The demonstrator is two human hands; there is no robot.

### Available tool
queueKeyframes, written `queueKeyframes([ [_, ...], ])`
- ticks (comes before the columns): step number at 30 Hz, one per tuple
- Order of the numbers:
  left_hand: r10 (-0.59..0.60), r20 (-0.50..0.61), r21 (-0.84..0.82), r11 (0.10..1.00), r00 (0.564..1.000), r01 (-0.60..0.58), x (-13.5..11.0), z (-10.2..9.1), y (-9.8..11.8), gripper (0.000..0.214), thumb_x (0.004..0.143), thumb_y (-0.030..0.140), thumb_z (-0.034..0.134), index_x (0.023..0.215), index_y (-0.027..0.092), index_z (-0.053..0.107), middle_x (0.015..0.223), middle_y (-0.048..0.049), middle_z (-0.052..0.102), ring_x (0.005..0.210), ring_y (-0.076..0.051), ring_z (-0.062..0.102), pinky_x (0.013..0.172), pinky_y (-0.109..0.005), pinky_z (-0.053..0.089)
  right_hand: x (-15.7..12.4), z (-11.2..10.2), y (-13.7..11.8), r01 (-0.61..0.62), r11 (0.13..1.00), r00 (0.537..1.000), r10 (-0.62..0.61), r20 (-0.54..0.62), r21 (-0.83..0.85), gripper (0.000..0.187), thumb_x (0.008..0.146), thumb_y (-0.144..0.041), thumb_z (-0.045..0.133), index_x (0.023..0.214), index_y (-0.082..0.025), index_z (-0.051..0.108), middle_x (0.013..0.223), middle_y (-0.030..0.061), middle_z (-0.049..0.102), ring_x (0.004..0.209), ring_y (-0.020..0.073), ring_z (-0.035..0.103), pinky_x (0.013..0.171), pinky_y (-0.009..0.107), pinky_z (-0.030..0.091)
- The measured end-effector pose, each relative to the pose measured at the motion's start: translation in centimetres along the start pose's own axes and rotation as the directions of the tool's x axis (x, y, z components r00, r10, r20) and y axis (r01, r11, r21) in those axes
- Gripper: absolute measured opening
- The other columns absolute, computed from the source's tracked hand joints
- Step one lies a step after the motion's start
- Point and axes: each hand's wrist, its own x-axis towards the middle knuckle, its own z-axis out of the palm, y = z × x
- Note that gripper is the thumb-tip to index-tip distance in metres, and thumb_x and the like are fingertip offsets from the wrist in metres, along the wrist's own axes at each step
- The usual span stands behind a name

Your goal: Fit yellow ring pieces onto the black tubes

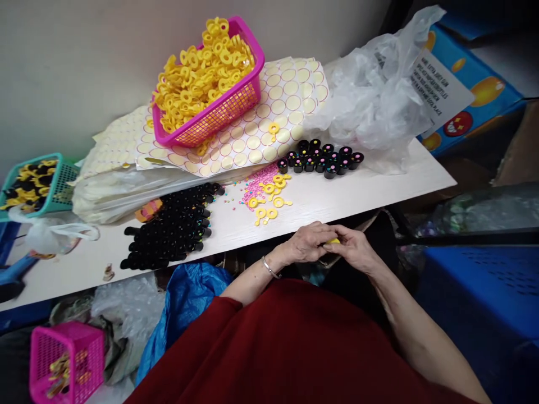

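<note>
My left hand (306, 242) and my right hand (353, 246) meet just off the table's front edge, fingers closed around a small yellow plastic piece (333, 240). Most of that piece is hidden by the fingers. On the table nearby lie several loose yellow ring-shaped pieces with short stems (272, 212). Behind them spreads a scatter of tiny pink and coloured beads (260, 185). Several black cups (332, 170) with a bead on each stand to the right. A dense block of black cups (170, 230) stands to the left.
A pink basket (219, 120) heaped with yellow pieces rests on sticker sheets (290, 84). At left is a teal basket (63, 188) of black and yellow parts. Clear plastic bags (370, 95) and a blue carton (484, 84) occupy the right. Another pink basket (90, 350) sits below.
</note>
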Motion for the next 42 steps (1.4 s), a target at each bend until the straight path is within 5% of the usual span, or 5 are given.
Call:
queueKeyframes([
  [9,-0.238,-0.413,0.375,0.835,0.879,0.402,0.9,-7.4,-3.1,0.018,0.076,0.014,0.051,0.088,0.016,0.063,0.095,-0.0088,0.062,0.087,-0.020,0.054,0.078,-0.034,0.044,3.2,1.1,2.3,-0.012,0.458,0.979,0.188,0.083,-0.889,0.019,0.077,-0.022,0.059,0.095,-0.015,0.062,0.091,0.0129,0.067,0.093,0.0241,0.059,0.078,0.032,0.042],
  [16,-0.480,-0.518,0.450,0.552,0.708,0.702,8.4,-8.8,-4.2,0.011,0.080,0.026,0.058,0.085,0.017,0.061,0.093,-0.0097,0.058,0.091,-0.023,0.049,0.076,-0.033,0.040,1.5,-1.4,0.1,-0.071,0.911,0.984,0.130,0.119,-0.407,0.023,0.074,-0.034,0.059,0.088,-0.015,0.062,0.069,0.0011,0.060,0.066,0.0156,0.056,0.064,0.028,0.044],
  [22,-0.514,-0.494,0.564,0.425,0.702,0.708,10.1,-7.8,-5.0,0.018,0.082,0.027,0.057,0.096,0.017,0.060,0.109,-0.0115,0.054,0.101,-0.025,0.047,0.079,-0.034,0.039,2.8,-0.6,-2.8,0.053,0.965,0.999,-0.051,0.014,-0.256,0.028,0.076,-0.045,0.057,0.083,-0.018,0.062,0.063,-0.0011,0.055,0.055,0.0125,0.049,0.056,0.027,0.042],
  [33,-0.447,-0.428,0.437,0.658,0.785,0.613,8.7,-9.2,-6.9,0.016,0.070,0.013,0.060,0.085,0.017,0.060,0.091,-0.0083,0.061,0.090,-0.025,0.051,0.078,-0.036,0.040,9.7,6.6,-6.6,0.255,0.333,0.935,-0.325,0.143,-0.908,0.020,0.085,-0.034,0.051,0.092,-0.020,0.065,0.102,0.0119,0.057,0.093,0.0245,0.051,0.073,0.034,0.037],
  [42,-0.401,-0.411,0.255,0.811,0.818,0.526,6.1,-9.6,-5.4,0.023,0.062,0.015,0.062,0.084,0.017,0.067,0.082,-0.0040,0.064,0.080,-0.019,0.052,0.074,-0.031,0.042,6.9,4.6,-4.7,0.170,0.317,0.917,-0.397,0.032,-0.933,0.019,0.088,-0.020,0.043,0.081,-0.019,0.060,0.087,0.0100,0.058,0.083,0.0224,0.048,0.068,0.033,0.032],
])
